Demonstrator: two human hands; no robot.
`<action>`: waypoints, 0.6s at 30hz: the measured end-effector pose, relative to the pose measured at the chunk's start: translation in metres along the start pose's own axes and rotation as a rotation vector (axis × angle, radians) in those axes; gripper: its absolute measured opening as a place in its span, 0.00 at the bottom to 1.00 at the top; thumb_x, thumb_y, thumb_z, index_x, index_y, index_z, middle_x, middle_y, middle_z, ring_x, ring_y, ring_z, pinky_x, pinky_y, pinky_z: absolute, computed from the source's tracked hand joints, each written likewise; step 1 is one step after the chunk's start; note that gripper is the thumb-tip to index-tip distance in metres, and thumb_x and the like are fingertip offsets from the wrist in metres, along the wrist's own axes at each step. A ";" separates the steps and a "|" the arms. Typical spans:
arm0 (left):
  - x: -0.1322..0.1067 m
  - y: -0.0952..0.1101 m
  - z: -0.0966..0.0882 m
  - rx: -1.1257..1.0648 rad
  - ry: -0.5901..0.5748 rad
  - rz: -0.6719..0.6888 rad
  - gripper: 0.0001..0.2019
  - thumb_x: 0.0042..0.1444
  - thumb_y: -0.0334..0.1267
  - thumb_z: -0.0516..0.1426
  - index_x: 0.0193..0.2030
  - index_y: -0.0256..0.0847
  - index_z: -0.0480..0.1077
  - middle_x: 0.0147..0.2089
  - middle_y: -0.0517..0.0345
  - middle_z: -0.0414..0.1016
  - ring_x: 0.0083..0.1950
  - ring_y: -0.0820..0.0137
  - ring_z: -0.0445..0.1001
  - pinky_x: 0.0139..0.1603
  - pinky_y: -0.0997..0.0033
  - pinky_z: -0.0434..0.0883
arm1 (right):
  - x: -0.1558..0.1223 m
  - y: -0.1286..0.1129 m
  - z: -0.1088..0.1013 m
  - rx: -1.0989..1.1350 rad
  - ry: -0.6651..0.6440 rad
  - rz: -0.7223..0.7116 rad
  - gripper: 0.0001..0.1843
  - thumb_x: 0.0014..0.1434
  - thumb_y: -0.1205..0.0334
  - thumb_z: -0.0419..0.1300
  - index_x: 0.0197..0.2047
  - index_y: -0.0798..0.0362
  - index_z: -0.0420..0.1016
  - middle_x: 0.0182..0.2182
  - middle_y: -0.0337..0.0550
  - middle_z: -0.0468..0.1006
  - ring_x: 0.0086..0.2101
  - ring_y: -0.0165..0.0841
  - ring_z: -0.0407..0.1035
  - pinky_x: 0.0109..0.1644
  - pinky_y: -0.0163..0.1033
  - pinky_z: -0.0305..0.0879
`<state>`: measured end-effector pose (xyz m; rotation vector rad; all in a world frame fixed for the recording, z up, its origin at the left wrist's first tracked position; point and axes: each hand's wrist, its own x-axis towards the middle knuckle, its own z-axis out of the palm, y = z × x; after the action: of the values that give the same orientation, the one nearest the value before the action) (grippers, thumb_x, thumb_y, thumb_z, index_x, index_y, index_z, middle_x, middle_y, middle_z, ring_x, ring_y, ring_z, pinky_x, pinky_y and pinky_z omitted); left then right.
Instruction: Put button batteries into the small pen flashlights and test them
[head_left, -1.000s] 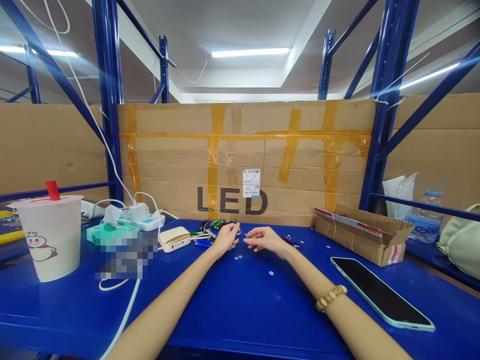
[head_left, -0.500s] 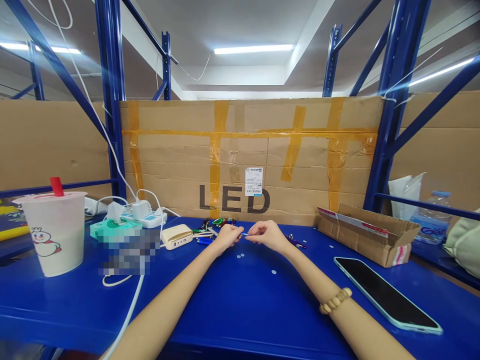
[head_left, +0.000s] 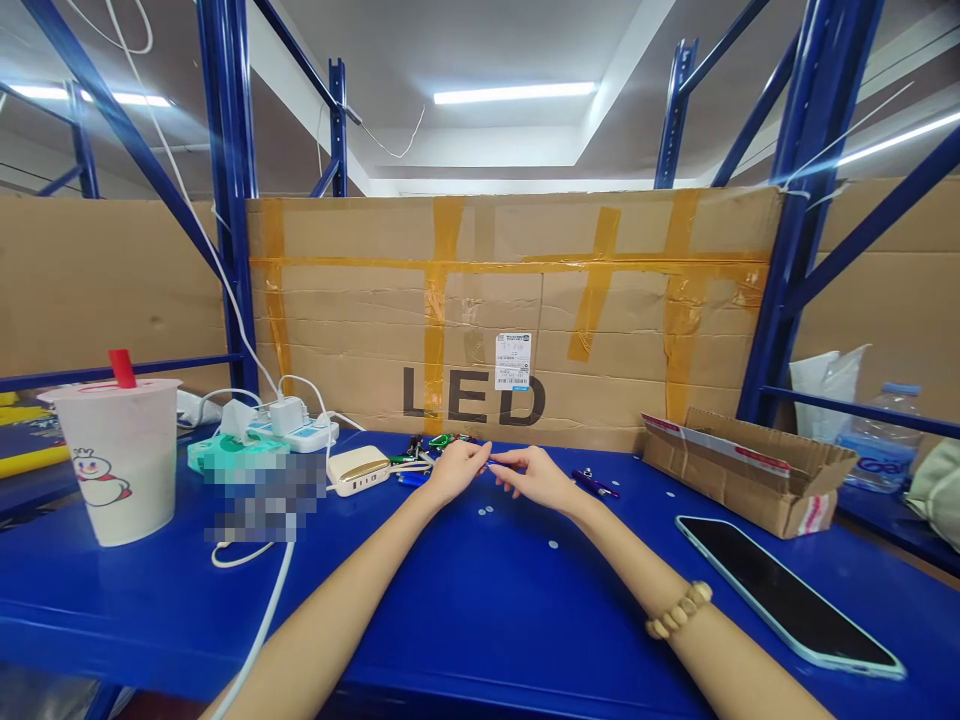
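Note:
My left hand (head_left: 459,472) and my right hand (head_left: 534,477) meet over the middle of the blue tabletop, fingertips pinched close together. Between them is a slim blue pen-like part (head_left: 491,463), mostly covered by the fingers; both hands grip it. To the right of my right hand lie purple pens (head_left: 596,484). Behind and left of my left hand is a pile of green and dark small parts (head_left: 442,440), with blue pieces (head_left: 412,479) beside it. Several small pale discs (head_left: 553,545) are scattered on the table nearer me.
At left stand a paper cup (head_left: 124,460) with a red straw, a white power strip (head_left: 300,432), a cream power bank (head_left: 360,470) and a white cable (head_left: 259,620). At right are an open cardboard box (head_left: 742,470) and a phone (head_left: 787,595). A cardboard wall (head_left: 352,320) closes the back.
My hands have come slightly closer together, and the blue part shows less between the fingers. The whole view has shifted a little, with things sitting further right.

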<state>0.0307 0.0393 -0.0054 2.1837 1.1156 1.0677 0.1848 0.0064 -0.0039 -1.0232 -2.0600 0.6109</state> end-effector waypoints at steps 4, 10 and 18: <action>-0.005 0.005 -0.003 0.225 0.011 0.017 0.26 0.54 0.53 0.41 0.15 0.38 0.61 0.17 0.61 0.62 0.22 0.74 0.59 0.25 0.74 0.51 | 0.001 0.002 0.003 -0.057 0.030 0.008 0.17 0.53 0.55 0.55 0.39 0.56 0.78 0.22 0.41 0.73 0.21 0.26 0.64 0.25 0.32 0.65; -0.006 0.006 -0.002 0.300 0.033 0.001 0.27 0.56 0.52 0.40 0.17 0.38 0.65 0.18 0.60 0.65 0.23 0.73 0.62 0.26 0.74 0.52 | 0.000 0.000 0.005 -0.050 0.041 0.025 0.16 0.54 0.59 0.52 0.39 0.55 0.78 0.24 0.41 0.70 0.22 0.25 0.63 0.24 0.31 0.67; -0.005 -0.001 0.002 0.292 0.081 -0.008 0.27 0.56 0.52 0.40 0.17 0.39 0.65 0.20 0.59 0.68 0.25 0.71 0.65 0.26 0.74 0.54 | 0.003 -0.002 0.017 -0.061 0.157 0.099 0.16 0.53 0.68 0.49 0.37 0.55 0.78 0.25 0.41 0.69 0.24 0.27 0.65 0.26 0.33 0.69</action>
<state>0.0301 0.0353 -0.0090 2.3715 1.3911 1.0539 0.1696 0.0065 -0.0119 -1.1762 -1.9096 0.5034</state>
